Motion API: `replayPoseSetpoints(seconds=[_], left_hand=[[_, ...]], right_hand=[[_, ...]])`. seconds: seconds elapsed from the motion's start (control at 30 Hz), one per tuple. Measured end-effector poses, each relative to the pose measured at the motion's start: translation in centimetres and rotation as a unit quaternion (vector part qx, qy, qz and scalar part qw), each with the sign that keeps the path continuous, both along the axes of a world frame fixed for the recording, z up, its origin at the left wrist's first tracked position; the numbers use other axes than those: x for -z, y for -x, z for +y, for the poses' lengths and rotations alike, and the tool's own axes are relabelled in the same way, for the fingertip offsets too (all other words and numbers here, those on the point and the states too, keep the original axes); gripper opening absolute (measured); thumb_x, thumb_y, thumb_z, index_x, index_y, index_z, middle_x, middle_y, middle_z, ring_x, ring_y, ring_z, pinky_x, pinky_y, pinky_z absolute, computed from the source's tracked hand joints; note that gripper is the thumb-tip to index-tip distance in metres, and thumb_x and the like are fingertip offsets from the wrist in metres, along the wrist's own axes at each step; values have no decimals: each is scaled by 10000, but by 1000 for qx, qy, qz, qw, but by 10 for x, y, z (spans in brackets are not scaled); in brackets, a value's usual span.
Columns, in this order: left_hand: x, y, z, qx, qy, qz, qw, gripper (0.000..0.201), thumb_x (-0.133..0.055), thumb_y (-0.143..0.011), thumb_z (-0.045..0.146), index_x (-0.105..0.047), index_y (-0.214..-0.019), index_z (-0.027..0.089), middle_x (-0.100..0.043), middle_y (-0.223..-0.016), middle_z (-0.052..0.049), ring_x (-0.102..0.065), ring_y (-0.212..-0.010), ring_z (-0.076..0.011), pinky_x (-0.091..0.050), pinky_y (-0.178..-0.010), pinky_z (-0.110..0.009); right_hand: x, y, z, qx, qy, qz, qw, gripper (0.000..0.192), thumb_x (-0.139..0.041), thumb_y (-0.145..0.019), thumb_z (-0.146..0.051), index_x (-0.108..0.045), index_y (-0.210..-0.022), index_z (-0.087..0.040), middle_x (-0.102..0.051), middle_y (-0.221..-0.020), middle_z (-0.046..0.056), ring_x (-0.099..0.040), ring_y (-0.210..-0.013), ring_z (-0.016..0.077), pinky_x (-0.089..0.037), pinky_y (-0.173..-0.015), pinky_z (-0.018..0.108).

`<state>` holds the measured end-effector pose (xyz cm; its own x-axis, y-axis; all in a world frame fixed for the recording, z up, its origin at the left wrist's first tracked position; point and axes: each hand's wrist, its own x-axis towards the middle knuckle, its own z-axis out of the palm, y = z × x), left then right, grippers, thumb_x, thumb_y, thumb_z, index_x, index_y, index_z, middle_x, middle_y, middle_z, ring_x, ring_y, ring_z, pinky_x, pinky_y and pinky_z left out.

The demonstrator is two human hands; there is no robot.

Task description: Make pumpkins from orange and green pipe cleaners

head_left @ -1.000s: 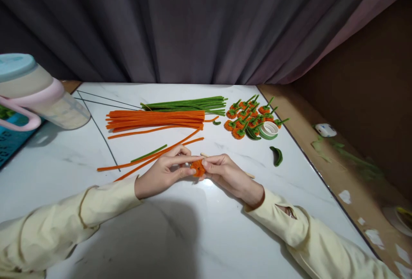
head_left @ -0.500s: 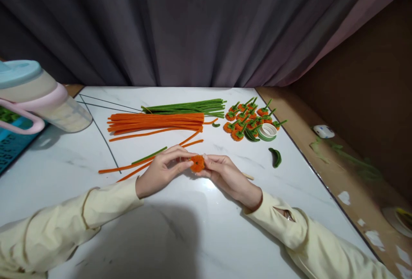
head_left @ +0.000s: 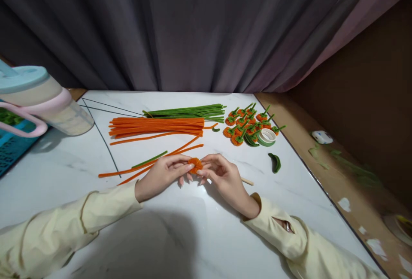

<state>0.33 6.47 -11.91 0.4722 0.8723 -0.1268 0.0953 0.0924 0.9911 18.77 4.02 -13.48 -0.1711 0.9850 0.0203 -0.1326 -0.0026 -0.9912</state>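
I see my left hand (head_left: pixel 161 175) and right hand (head_left: pixel 222 176) meeting over the white table (head_left: pixel 199 231), fingers of both pinched on a small orange fuzzy ball (head_left: pixel 195 164), long orange pipe cleaners (head_left: pixel 157 125) behind, finished orange pieces (head_left: pixel 247 123) far right

Both forearms in pale yellow sleeves reaching in from the lower corners toward the frame's centre, left hand (head_left: pixel 162 175) palm down with thumb and forefinger pinched together, right hand (head_left: pixel 222 177) meeting it fingertip to fingertip, fingers curled, wrist bent inward
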Motion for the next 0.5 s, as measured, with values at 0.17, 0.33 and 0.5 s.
replayPoseSetpoints(seconds=[0.17,0.33,0.5], left_hand=[[0,3,3,5,48,-46,998,401,-680,-772,454,-670,-932,86,-652,-601,-39,-559,-473,-115,-474,-468,-239],[-3,3,2,16,75,-50,996,372,-706,-755,430,-659,-897,89,-659,-630,-43,-582,-499,-118,-496,-478,-237],[0,2,-1,-11,22,-37,999,275,-684,-786,345,-639,-896,96,-659,-629,-32,-603,-516,-119,-507,-468,-216]], right_hand=[[0,-7,-5,-1,-129,-98,987,132,-580,-879,-299,-609,-947,-190,-647,-922,61,-620,-604,114,-557,-556,246],[-4,-6,-4,-9,-125,-94,988,135,-580,-879,-319,-617,-872,-189,-650,-784,36,-597,-549,109,-525,-512,226],[-6,-3,-2,-26,-29,-39,998,203,-650,-822,-370,-579,-823,-180,-616,-680,1,-566,-490,103,-503,-472,229]])
